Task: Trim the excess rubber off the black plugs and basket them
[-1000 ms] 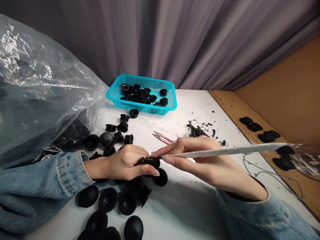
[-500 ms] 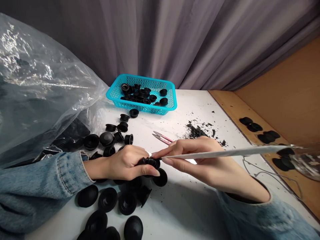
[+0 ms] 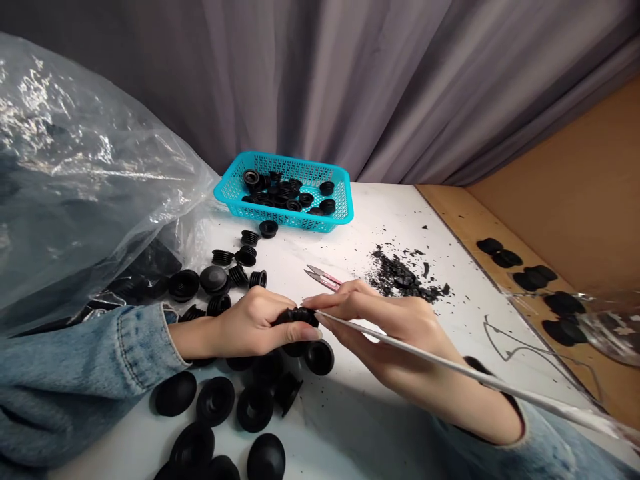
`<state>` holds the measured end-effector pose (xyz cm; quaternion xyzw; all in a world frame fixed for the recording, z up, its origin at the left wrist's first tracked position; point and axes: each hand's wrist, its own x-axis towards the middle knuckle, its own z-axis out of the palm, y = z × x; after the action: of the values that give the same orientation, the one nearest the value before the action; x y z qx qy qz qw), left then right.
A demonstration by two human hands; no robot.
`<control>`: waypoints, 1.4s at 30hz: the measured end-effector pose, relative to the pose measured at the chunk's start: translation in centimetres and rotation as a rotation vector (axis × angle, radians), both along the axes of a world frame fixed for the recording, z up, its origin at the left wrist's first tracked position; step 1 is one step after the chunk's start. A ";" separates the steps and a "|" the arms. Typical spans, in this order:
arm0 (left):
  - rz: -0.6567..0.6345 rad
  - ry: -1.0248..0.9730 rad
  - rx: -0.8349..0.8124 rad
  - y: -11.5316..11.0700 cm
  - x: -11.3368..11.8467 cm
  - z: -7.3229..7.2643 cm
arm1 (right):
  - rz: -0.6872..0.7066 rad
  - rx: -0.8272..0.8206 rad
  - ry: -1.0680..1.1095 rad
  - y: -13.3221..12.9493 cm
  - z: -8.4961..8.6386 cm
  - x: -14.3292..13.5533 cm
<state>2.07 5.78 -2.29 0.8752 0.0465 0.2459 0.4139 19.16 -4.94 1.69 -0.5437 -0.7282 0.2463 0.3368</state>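
Note:
My left hand (image 3: 250, 323) is closed around a black ribbed rubber plug (image 3: 303, 316), with the thumb pressed along its near side. Meeting it from the right, my right hand (image 3: 385, 327) pinches a long, thin, pale tool (image 3: 435, 360) whose kind I cannot make out. Its narrow end is at the plug, and its shaft runs back over my right wrist. Just beyond the right fingers lie small pink-handled thread snips (image 3: 323, 277), partly covered by that hand. Several loose black plugs (image 3: 215, 400) lie below and around my left hand, some cap up and some hollow side up.
A turquoise basket (image 3: 345, 200) holding several black plugs stands at the back. Black scraps (image 3: 400, 273) are heaped at the right. A big clear plastic bag (image 3: 100, 167) bulges at the left. Pairs of black discs (image 3: 535, 277) sit on the wooden ledge beside a bent wire (image 3: 505, 347).
The tool's rear end has swung down toward me, from nearly level to slanting across my right wrist. My right hand has turned and dropped slightly, uncovering more scraps. The left hand keeps its hold.

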 end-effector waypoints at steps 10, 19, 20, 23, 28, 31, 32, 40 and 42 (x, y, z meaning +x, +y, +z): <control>-0.003 0.046 -0.126 -0.1 0.1 0.4 | -0.069 -0.241 0.317 1.0 2.0 0.7; -0.005 0.120 -0.258 -0.2 0.0 0.7 | -0.073 -0.456 0.432 1.5 2.6 1.3; -0.011 0.137 -0.282 -0.2 0.0 0.7 | -0.078 -0.470 0.441 1.5 2.6 1.4; -0.028 0.195 -0.358 -0.2 0.0 0.9 | -0.079 -0.496 0.466 1.7 2.6 1.5; -0.062 0.247 -0.424 0.0 0.0 0.9 | -0.079 -0.506 0.475 1.7 2.6 1.5; -0.066 0.251 -0.442 0.1 -0.1 0.9 | -0.099 -0.501 0.477 1.6 2.6 1.4; -0.066 0.251 -0.447 0.1 0.0 0.9 | -0.098 -0.503 0.476 1.6 2.7 1.4; -0.070 0.271 -0.475 0.1 0.1 1.1 | -0.060 -0.490 0.431 1.7 2.6 1.6; -0.061 0.283 -0.482 0.1 0.0 1.1 | -0.051 -0.466 0.417 1.7 2.4 1.6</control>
<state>2.11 5.86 -1.23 0.7781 0.1347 0.0905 0.6068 20.76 -3.28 4.13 -0.5620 -0.5537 0.5042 0.3512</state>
